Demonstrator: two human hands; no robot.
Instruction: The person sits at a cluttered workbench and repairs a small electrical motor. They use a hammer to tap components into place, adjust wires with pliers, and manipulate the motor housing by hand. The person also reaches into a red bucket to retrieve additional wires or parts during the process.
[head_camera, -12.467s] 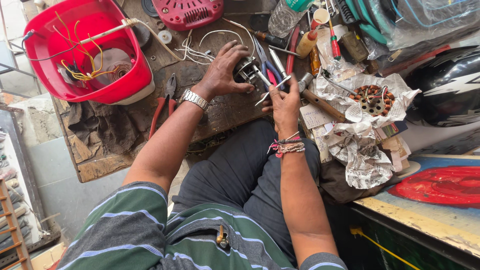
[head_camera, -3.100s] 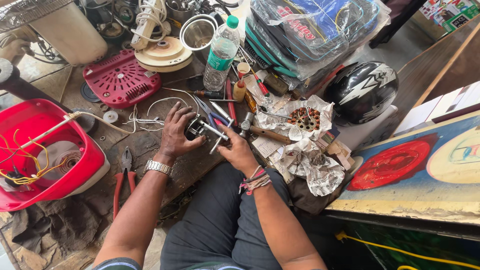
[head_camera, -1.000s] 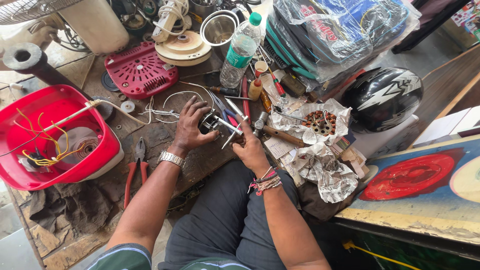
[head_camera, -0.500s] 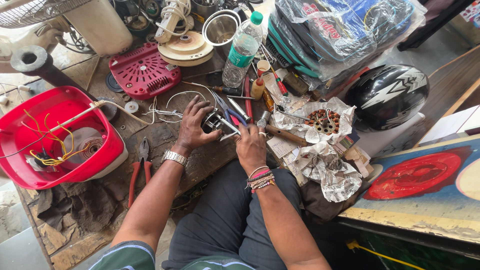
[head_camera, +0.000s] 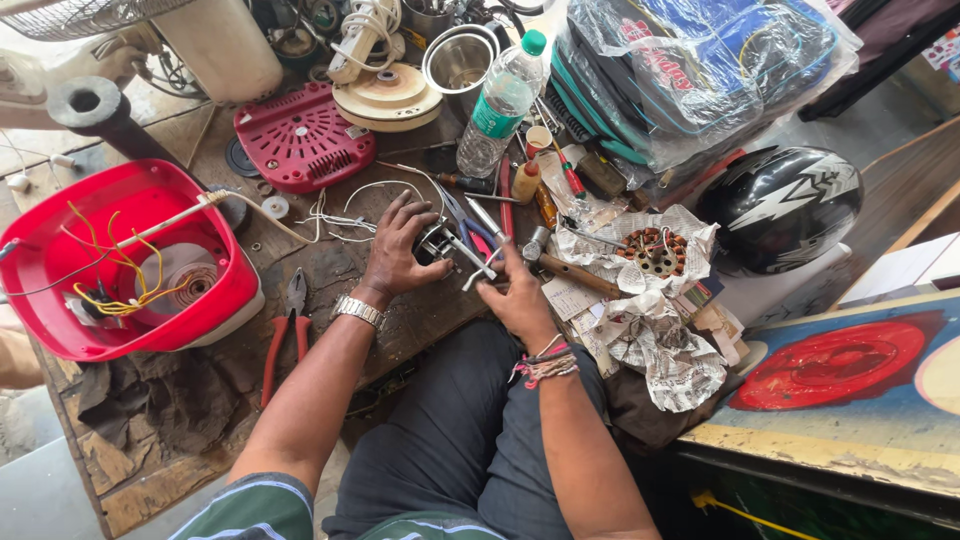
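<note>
My left hand (head_camera: 392, 252), with a metal watch on the wrist, grips a small metal motor part (head_camera: 437, 243) on the worn wooden workbench (head_camera: 330, 280). My right hand (head_camera: 517, 297), with thread bracelets at the wrist, holds a thin metal rod-like tool (head_camera: 476, 264) against that part from the right. Both hands meet over the bench's front edge, above my lap. The tool's tip is hidden between the fingers.
A red plastic fan housing (head_camera: 120, 265) with yellow wires sits left. Red-handled pliers (head_camera: 285, 330) lie near the bench's front. Also around: a red grille (head_camera: 300, 140), a plastic bottle (head_camera: 497, 100), a copper-wound stator on newspaper (head_camera: 655, 252), a black helmet (head_camera: 780, 205), bagged packs (head_camera: 690, 60).
The head view has shifted a little, so the scene slid slightly. Both hands stay on the motor part; the right hand has shifted slightly with the tool.
</note>
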